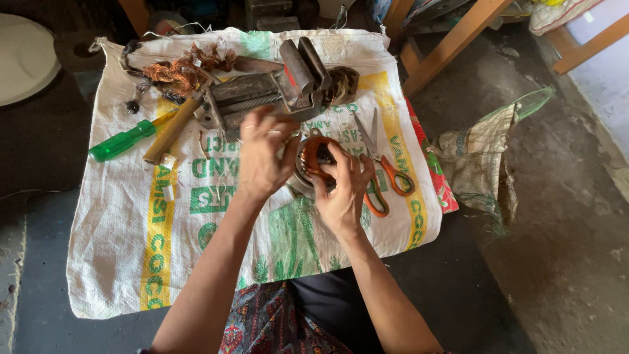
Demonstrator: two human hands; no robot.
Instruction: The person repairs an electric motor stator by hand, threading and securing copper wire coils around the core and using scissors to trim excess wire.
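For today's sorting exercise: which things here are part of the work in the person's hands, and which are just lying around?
In use:
left hand
right hand
round coil part, held by both hands

Lying about:
scissors
metal vise
green-handled screwdriver
wooden-handled tool
copper wire scraps
woven sack underneath

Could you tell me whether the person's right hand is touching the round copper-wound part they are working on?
Touching. The head view shows the right hand with its fingers wrapped over the edge of the round copper-wound part.
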